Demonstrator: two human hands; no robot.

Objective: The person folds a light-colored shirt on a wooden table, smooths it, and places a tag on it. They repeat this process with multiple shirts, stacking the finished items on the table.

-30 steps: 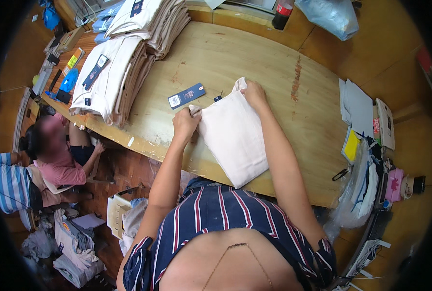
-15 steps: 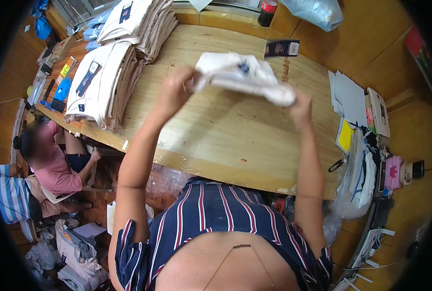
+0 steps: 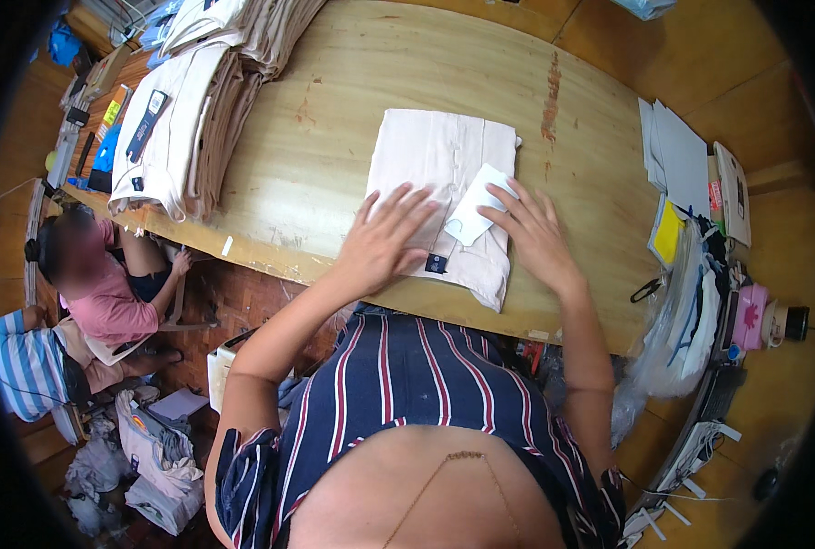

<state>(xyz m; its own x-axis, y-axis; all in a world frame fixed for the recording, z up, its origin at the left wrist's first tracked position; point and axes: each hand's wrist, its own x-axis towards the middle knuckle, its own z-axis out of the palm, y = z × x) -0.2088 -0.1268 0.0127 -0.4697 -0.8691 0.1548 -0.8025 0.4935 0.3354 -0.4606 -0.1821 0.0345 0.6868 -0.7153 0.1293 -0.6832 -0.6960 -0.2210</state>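
Note:
A folded cream garment (image 3: 416, 146) lies flat on the wooden table in front of me, with a small dark label (image 3: 436, 263) near its lower edge. On top of it, tilted, rests a white hang tag (image 3: 469, 212). My left hand (image 3: 384, 240) is spread over the garment's left side, fingers apart and slightly blurred. At the other side, my right hand (image 3: 540, 238) has its fingers stretched out, their tips over the right edge of the tag. Neither hand grips anything.
Tall stacks of folded cream garments (image 3: 174, 137) stand at the table's left. White sheets (image 3: 677, 151) and plastic bags (image 3: 668, 348) line the right side. A person in a pink shirt (image 3: 105, 306) sits at the left, beyond the table (image 3: 334, 101); clothes (image 3: 160, 448) lie on the floor.
The garment, earlier held up in the air between both hands, now lies on the table. My hands have let go of it, come closer together and moved toward me. The view has tilted lower.

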